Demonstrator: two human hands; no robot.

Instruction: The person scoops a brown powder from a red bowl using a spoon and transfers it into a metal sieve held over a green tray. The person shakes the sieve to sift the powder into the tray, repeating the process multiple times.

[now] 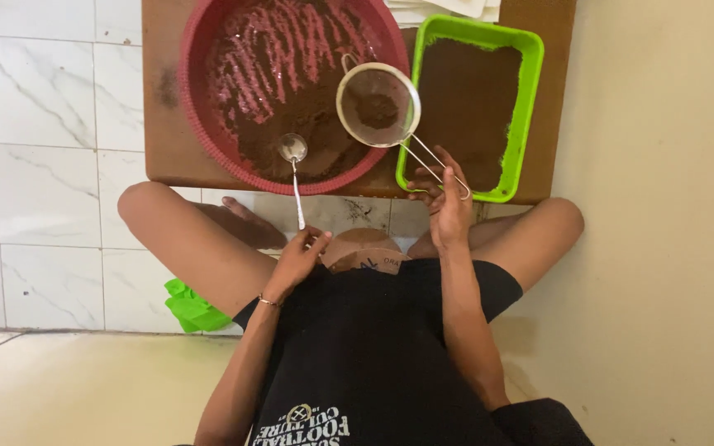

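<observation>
Pinching spoon (294, 165) handle, left hand (297, 261) sits at six o'clock; right hand (449, 206) fingers closed on sieve (376, 105) handle, bowl at ten o'clock.

Looks like a home, floor-level work spot. White marble-look floor tiles (43, 165) with grout lines, plain cream wall (663, 248). Person sits on the floor, bare legs either side of a low wooden board (163, 124). Household gear on it: red plastic basin (200, 99) of brown powder, green plastic tray (530, 91), wire sieve (378, 106), metal spoon (294, 153).
</observation>
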